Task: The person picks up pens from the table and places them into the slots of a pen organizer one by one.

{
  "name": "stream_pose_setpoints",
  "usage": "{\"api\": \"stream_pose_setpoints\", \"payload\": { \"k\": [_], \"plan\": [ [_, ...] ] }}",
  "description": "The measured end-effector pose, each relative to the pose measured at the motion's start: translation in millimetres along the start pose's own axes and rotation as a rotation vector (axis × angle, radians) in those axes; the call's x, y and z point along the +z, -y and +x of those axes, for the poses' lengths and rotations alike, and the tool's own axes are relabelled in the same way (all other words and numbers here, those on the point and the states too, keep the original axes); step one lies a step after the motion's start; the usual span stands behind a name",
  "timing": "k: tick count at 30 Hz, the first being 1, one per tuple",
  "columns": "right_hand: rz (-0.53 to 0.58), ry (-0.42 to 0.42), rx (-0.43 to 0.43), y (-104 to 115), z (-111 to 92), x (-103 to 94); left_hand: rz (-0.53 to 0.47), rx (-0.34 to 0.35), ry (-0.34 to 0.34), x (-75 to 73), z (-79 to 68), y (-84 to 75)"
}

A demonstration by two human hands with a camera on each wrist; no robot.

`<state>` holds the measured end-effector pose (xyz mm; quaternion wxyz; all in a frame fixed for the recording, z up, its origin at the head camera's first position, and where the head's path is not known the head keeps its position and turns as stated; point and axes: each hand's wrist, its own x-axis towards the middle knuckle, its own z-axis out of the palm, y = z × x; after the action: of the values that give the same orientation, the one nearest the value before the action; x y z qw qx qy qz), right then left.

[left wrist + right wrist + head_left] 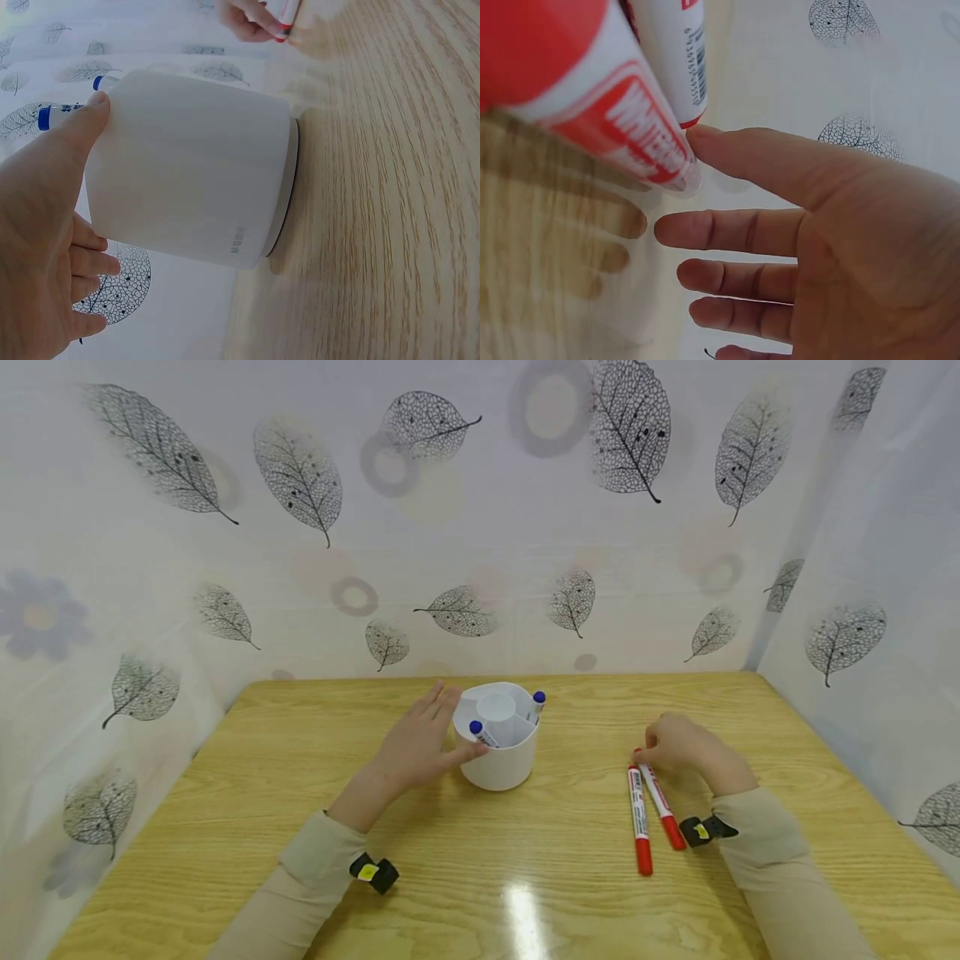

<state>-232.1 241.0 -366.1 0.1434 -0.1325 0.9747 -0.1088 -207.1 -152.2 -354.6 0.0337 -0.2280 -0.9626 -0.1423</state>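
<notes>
A white round pen holder (497, 768) stands upright on the table, divided into compartments around a central cup. Two blue-ended markers lean in it, one at the front (486, 735) and one at the right (536, 705). My left hand (416, 745) is spread along the holder's left side, its thumb on the front rim and its fingers fairly straight. To the right lie two red-capped whiteboard markers, a left one (638, 814) and a right one (662, 802). Over their far ends is my right hand (686, 747), thumb tip at the markers, other fingers extended with a gap below (735, 247).
The wood-grain table (360, 885) runs back to a pale curtain (480, 552) printed with leaves, which also rises at both sides. Black straps with small devices sit on both wrists. Open tabletop separates the holder from the red markers.
</notes>
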Motion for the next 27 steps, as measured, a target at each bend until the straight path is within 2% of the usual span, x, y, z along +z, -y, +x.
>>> {"api": "stream_pose_setpoints", "payload": {
  "k": [4, 14, 27],
  "plan": [
    [0.034, 0.006, -0.005, -0.2, 1.2, 3.9, 0.003, 0.007, -0.005, 0.2, -0.4, 0.0],
    [0.036, -0.035, -0.023, 4.1, 3.5, 6.1, 0.002, 0.006, -0.007, 0.9, -0.5, -0.8],
    [-0.035, -0.287, -0.068, 13.1, 1.6, 0.9, -0.002, -0.002, -0.003, 0.8, -2.0, -2.6]
  ]
}}
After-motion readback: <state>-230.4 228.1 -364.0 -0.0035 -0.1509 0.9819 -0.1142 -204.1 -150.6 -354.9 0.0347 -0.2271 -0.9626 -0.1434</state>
